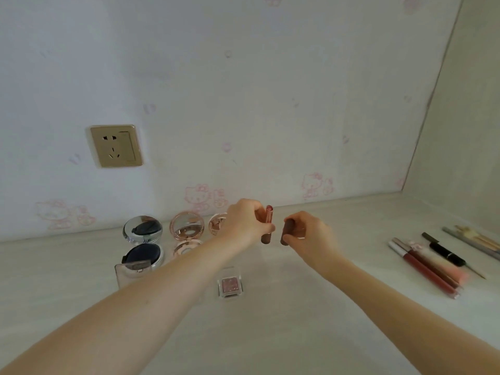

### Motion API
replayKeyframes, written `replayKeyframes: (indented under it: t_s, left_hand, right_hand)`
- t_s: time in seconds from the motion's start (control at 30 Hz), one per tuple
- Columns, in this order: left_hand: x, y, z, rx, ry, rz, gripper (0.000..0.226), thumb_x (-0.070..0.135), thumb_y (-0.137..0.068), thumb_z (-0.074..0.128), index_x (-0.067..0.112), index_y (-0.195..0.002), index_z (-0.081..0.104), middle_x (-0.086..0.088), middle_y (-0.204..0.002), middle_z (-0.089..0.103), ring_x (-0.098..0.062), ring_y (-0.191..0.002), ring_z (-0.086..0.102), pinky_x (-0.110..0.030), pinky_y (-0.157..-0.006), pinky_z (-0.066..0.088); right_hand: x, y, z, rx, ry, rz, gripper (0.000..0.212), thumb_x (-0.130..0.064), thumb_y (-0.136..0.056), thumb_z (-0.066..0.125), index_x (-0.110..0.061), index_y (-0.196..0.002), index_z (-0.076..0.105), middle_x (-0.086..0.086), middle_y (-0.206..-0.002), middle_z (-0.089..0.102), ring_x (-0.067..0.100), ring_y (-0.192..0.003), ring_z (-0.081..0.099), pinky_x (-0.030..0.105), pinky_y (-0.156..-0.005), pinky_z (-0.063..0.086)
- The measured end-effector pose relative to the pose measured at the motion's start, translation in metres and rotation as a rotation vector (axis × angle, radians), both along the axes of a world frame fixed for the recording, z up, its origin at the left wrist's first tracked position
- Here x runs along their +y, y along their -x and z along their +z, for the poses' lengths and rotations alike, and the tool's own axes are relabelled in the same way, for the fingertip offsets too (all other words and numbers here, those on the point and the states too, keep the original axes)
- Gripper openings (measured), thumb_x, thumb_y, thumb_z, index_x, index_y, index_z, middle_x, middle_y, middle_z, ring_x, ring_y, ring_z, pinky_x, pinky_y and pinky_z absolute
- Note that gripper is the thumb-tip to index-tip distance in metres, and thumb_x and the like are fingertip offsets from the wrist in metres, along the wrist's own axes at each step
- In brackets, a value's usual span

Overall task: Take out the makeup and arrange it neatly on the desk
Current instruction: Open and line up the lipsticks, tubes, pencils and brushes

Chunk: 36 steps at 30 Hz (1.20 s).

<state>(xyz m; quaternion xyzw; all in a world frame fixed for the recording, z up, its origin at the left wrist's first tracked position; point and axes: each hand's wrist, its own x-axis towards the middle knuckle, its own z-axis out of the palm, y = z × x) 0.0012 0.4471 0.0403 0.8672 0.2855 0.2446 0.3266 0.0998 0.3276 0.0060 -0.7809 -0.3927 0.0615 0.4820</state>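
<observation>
Both arms are reaching forward over a pale, faintly grained desk [284, 320] that is meeting a wall papered with faded pink cartoon cats. The left hand [244, 220] is curling its fingers round a slim, round lipstick [267, 226], holding it nearly upright above the desk; its reddish tip is showing above the fingers and its brown barrel below them. Just to the right and not touching it, the right hand [308, 231] is pinching a dark brown, matte, tube-shaped cap [286, 231] between thumb and fingers, tilted slightly.

Behind the left wrist, along the wall, an open round compact [143, 240] with a shiny silver mirror lid and a dark puff is standing beside an open rose-gold compact [186, 234]; a third small rose-gold round case [216, 224] is partly hiding behind the hand. In front of the silver one a clear plastic case [132, 273] is standing, and a small square clear box [230, 285] of glittery pink powder is lying between the forearms.

Well to the right, long thin items are lying side by side at a slant: red and brown glossy tubes [424, 270], a black tube [443, 251] and pale pencils [476, 239]. A brass-coloured square socket [116, 146] is sitting on the wall.
</observation>
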Motion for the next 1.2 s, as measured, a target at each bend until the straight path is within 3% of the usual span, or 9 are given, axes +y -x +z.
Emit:
replayKeyframes:
  t_s: [0.2,0.33,0.43,0.53,0.7,0.83,1.0,1.2]
  left_hand:
    - [0.009,-0.021,-0.013,0.077,0.019,0.023,0.017,0.012,-0.071,0.080,0.007,-0.082,0.068,-0.004,-0.078,0.068,-0.021,-0.080,0.068,-0.037,-0.076,0.057]
    - [0.018,-0.024,-0.018,0.092,0.042,0.046,0.022,0.012,-0.070,0.081,0.005,-0.086,0.069,-0.007,-0.085,0.068,-0.022,-0.081,0.066,-0.032,-0.075,0.056]
    - [0.023,-0.027,-0.020,0.108,0.075,0.084,0.022,0.011,-0.069,0.081,0.002,-0.083,0.068,-0.012,-0.087,0.070,-0.025,-0.083,0.069,-0.036,-0.077,0.058]
    - [0.027,-0.030,-0.021,0.115,0.066,0.119,0.019,0.010,-0.070,0.080,0.007,-0.073,0.062,-0.012,-0.081,0.068,-0.025,-0.077,0.065,-0.031,-0.068,0.052]
    - [0.033,-0.037,-0.023,0.120,0.017,0.144,0.022,0.011,-0.074,0.078,0.010,-0.072,0.056,-0.006,-0.075,0.058,-0.021,-0.071,0.053,-0.024,-0.061,0.040]
    - [0.035,-0.041,-0.025,0.113,-0.014,0.161,0.023,0.009,-0.074,0.076,0.012,-0.069,0.054,-0.005,-0.073,0.056,-0.020,-0.071,0.052,-0.025,-0.060,0.039]
    - [0.036,-0.043,-0.028,0.109,-0.042,0.173,0.022,0.007,-0.075,0.072,0.012,-0.067,0.052,-0.004,-0.070,0.054,-0.021,-0.070,0.051,-0.023,-0.058,0.036]
    - [0.037,-0.042,-0.030,0.093,-0.045,0.151,0.019,0.007,-0.073,0.070,0.011,-0.068,0.053,-0.004,-0.068,0.055,-0.020,-0.066,0.051,-0.022,-0.047,0.033]
  right_hand:
    - [0.017,-0.011,-0.012,0.008,0.036,0.039,0.025,0.001,-0.082,0.057,-0.019,-0.097,0.058,-0.003,-0.085,0.066,0.006,-0.077,0.065,0.006,-0.052,0.044]
    - [0.027,-0.016,-0.018,-0.019,0.064,0.057,0.022,0.001,-0.081,0.060,-0.016,-0.097,0.060,-0.009,-0.083,0.062,0.006,-0.076,0.063,0.007,-0.058,0.046]
    - [0.037,-0.019,-0.023,-0.019,0.091,0.060,0.021,0.001,-0.080,0.060,-0.016,-0.093,0.061,-0.004,-0.085,0.064,0.016,-0.082,0.064,0.023,-0.072,0.054]
    - [0.047,-0.023,-0.025,-0.023,0.096,0.042,0.020,-0.001,-0.078,0.059,-0.018,-0.089,0.061,0.000,-0.085,0.066,0.019,-0.082,0.065,0.032,-0.077,0.056]
    - [0.058,-0.030,-0.027,0.001,0.105,0.007,0.018,-0.005,-0.078,0.061,-0.021,-0.087,0.062,0.001,-0.086,0.068,0.017,-0.083,0.065,0.026,-0.077,0.055]
    - [0.067,-0.035,-0.026,0.003,0.143,0.002,0.020,-0.008,-0.079,0.063,-0.025,-0.090,0.060,-0.003,-0.092,0.066,0.012,-0.085,0.062,0.011,-0.063,0.043]
    - [0.073,-0.040,-0.028,-0.015,0.190,-0.022,0.022,-0.013,-0.082,0.063,-0.020,-0.103,0.061,-0.003,-0.096,0.064,0.013,-0.084,0.057,0.016,-0.063,0.039]
    - [0.074,-0.043,-0.034,0.011,0.161,-0.034,0.022,-0.013,-0.079,0.065,-0.021,-0.099,0.061,-0.002,-0.097,0.067,0.015,-0.090,0.063,0.020,-0.074,0.045]
